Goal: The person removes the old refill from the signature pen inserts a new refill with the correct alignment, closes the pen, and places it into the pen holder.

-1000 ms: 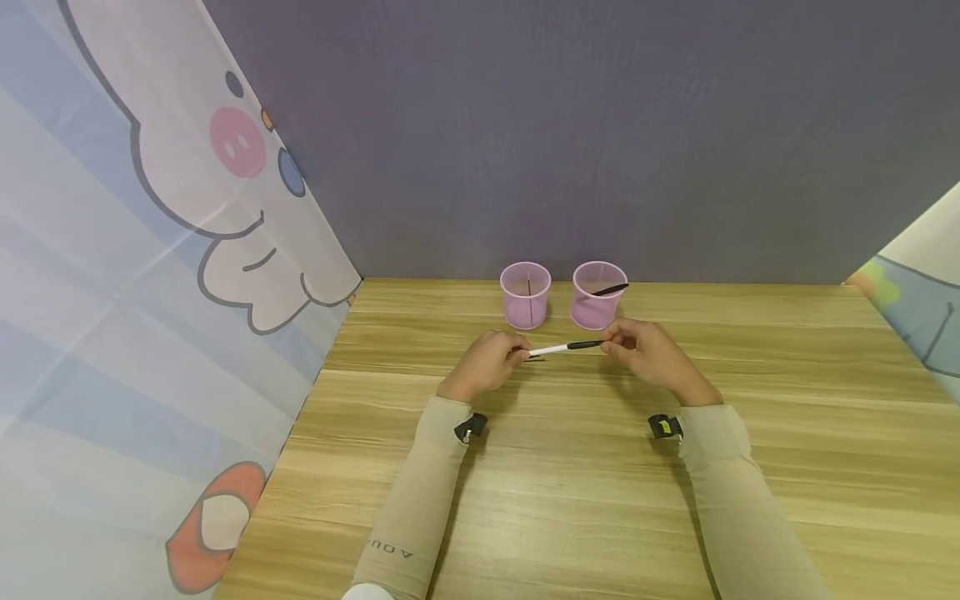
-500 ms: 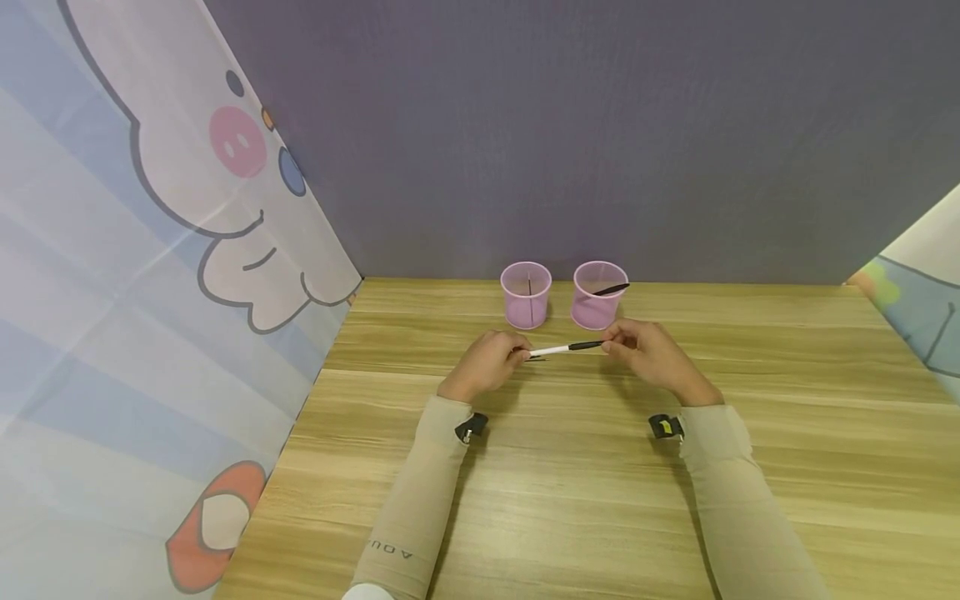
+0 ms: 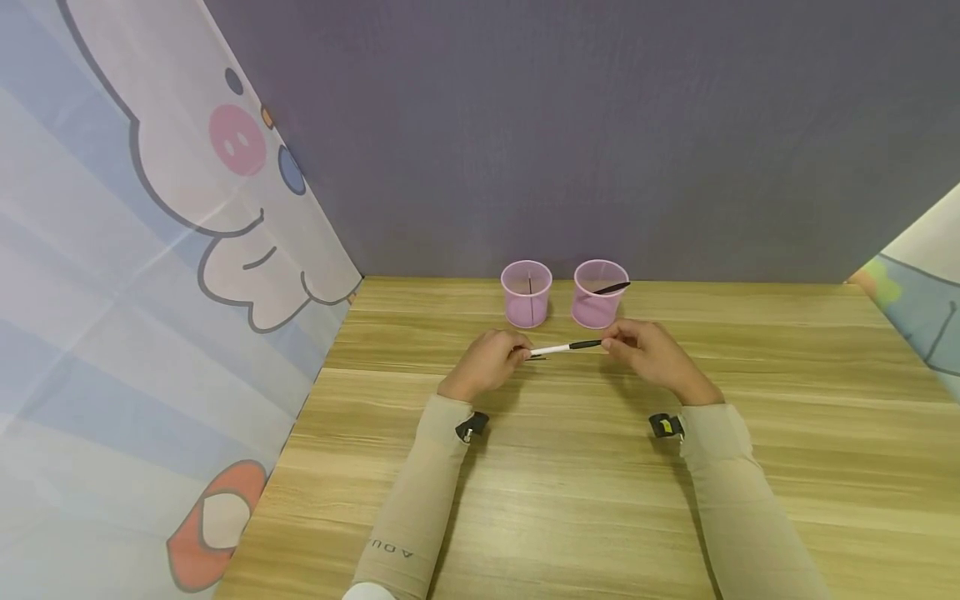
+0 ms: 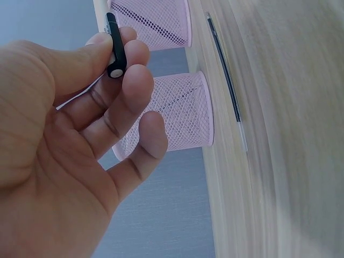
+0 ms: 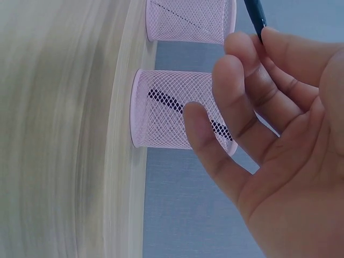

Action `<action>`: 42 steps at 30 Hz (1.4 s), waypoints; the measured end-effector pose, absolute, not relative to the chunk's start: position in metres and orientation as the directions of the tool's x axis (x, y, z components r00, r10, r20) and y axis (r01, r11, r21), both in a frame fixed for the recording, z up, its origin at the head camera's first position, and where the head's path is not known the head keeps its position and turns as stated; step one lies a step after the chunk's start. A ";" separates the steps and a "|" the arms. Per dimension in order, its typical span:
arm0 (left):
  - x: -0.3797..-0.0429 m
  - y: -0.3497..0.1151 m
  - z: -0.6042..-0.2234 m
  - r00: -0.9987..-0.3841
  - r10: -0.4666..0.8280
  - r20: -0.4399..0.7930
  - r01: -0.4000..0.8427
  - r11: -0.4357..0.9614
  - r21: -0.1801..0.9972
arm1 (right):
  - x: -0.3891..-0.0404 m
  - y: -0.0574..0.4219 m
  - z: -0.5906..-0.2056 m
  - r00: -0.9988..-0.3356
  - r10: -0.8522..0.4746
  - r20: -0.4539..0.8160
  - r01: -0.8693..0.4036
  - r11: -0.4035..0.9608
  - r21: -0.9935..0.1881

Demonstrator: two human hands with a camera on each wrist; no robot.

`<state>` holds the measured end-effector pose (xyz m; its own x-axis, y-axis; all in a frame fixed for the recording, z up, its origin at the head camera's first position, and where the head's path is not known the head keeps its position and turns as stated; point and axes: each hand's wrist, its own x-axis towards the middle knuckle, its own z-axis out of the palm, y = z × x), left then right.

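Observation:
A white pen with a black grip is held level between both hands above the table. My left hand pinches its rear end between thumb and fingers; a black clip and round end cap show in the left wrist view. The thumb and index finger of my right hand pinch the black front end, and the tip is hidden there. A thin dark pen refill with a clear end lies on the table beneath the left hand. Neither hand touches the cups behind.
Two pink mesh cups stand at the table's back edge by a grey panel. The left cup holds a thin dark stick; a black pen leans inside the right cup. A cartoon-print curtain borders the left side.

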<state>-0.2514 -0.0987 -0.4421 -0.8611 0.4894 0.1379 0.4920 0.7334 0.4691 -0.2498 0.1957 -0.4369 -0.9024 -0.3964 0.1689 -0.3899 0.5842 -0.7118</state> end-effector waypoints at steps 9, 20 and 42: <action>-0.252 -0.096 -0.443 -0.861 0.492 0.129 0.491 0.737 0.465 | -0.249 0.198 -0.438 -0.905 -0.393 0.162 -0.382 0.584 -0.716; -0.250 -0.099 -0.443 -0.855 0.493 0.159 0.506 0.730 0.460 | -0.253 0.195 -0.439 -0.897 -0.418 0.143 -0.393 0.610 -0.688; -0.248 -0.095 -0.439 -0.858 0.493 0.146 0.500 0.735 0.457 | -0.249 0.193 -0.436 -0.898 -0.426 0.113 -0.368 0.584 -0.723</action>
